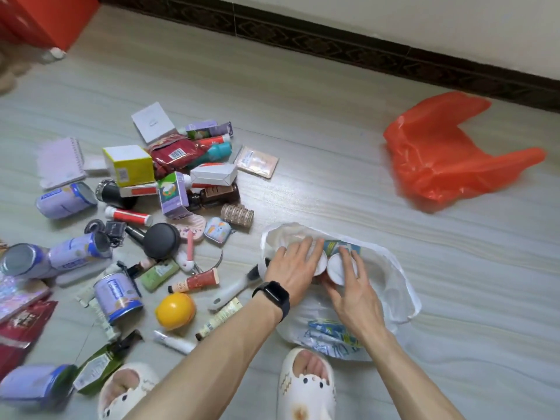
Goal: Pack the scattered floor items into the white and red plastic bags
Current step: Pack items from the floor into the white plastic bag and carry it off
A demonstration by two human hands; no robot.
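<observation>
The white plastic bag point(394, 274) lies open on the floor in front of my feet. Both hands reach into its mouth. My left hand point(292, 269), with a black watch on the wrist, grips a white-lidded cup point(321, 263). My right hand point(353, 283) grips a second white-lidded cup point(335, 268) beside it. A blue-printed packet point(331, 245) shows inside the bag behind the cups. The red plastic bag point(448, 153) lies crumpled at the upper right, apart from the hands. Scattered items cover the floor to the left, among them a yellow ball point(175, 310) and purple cans point(116, 295).
The pile holds a yellow box point(128, 165), a brown bottle point(216, 195), a black round mirror point(160, 241), a white brush point(233, 291), tubes and packets. My feet in white slippers point(306, 386) stand near the bag. A red cabinet point(45, 16) is at the top left; a wall runs along the back.
</observation>
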